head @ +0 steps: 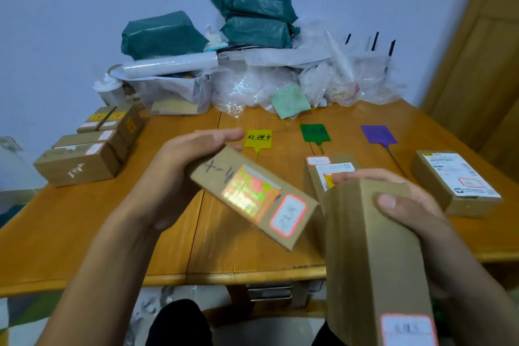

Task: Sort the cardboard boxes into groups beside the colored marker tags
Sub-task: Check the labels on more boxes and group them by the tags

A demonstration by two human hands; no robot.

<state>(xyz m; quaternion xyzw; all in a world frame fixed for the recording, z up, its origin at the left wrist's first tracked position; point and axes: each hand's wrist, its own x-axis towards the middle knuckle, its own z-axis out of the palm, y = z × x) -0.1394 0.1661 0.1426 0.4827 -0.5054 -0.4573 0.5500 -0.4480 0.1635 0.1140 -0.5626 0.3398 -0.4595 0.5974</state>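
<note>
My left hand point(179, 174) grips the far end of a long cardboard box with an orange-yellow sticker point(252, 196), held tilted above the table. My right hand point(398, 202) holds the top of a taller plain cardboard box point(373, 261) with a red-framed white label near its lower end. On the table lie a yellow tag point(258, 137) with black writing, a green tag point(314, 132) and a purple tag point(378, 134). One box point(318, 174) lies below the green tag, partly hidden by my right hand. Another box point(457, 182) with a shipping label rests to the right of the purple tag's stem.
Several stacked cardboard boxes point(87, 149) sit at the table's left. Green plastic parcels point(252, 14), bubble wrap point(252, 84) and clear bags pile up along the back by the wall. A wooden door point(483, 50) stands at the right. The orange table's front edge point(168, 278) runs near my body.
</note>
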